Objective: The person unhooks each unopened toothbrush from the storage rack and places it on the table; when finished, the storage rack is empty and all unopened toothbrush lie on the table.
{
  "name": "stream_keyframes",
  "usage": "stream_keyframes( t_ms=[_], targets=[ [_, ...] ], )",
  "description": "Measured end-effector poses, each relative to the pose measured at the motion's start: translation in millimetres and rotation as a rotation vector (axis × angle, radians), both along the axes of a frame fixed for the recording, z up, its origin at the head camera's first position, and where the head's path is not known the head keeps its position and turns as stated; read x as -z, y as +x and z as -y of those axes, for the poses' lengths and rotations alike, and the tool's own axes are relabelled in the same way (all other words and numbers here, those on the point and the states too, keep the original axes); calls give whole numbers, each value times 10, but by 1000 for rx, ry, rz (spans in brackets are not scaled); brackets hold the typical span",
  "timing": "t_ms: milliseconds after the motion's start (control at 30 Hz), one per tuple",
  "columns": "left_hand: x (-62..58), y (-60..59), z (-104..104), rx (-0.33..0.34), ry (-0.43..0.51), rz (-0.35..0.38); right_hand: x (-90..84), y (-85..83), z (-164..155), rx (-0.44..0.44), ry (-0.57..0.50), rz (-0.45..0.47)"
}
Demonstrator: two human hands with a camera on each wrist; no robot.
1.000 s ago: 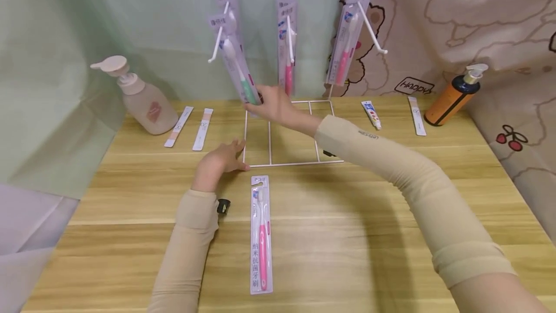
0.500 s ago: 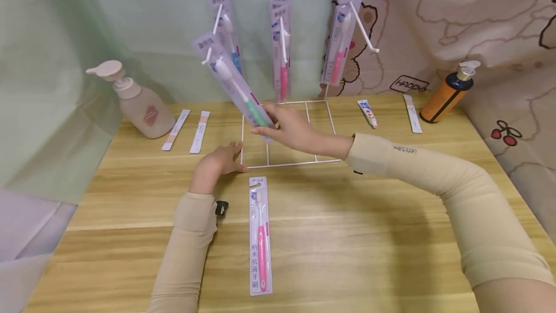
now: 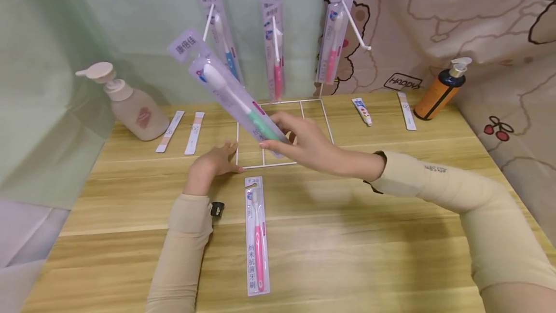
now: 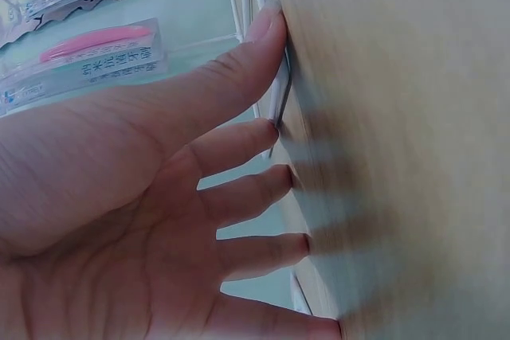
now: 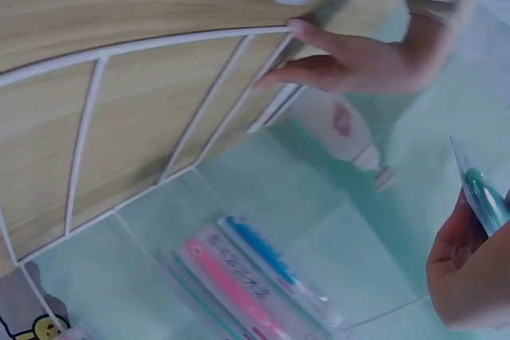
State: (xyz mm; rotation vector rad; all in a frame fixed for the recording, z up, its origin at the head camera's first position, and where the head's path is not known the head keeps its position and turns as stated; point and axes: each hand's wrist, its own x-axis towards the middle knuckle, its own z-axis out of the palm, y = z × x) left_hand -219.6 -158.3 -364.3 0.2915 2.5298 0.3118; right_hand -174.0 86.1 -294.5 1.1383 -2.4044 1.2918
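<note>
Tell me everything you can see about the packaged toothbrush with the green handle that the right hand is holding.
The green toothbrush pack is a long clear plastic blister on a pale lilac card with a printed header at its top. Inside lies a toothbrush with a white head and neck and a green handle. It is off the wire rack, held in the air and tilted, header up toward the left. The right hand pinches its lower end between thumb and fingers. Nothing else touches it.
</note>
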Motion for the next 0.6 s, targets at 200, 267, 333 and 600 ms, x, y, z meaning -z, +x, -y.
stream_keyframes(
  t_ms=[200, 267, 333, 600],
  targets=[
    [3, 2, -2, -6, 3, -5, -73, 231, -134, -7, -26, 53],
    [13, -4, -7, -11, 2, -4, -80, 320, -199, 6, -22, 84],
    [15, -5, -10, -8, 3, -5, -74, 415, -266, 21, -11, 131],
    [19, -7, 14, 0, 7, -12, 118, 735, -515, 36, 78, 323]
  ],
)
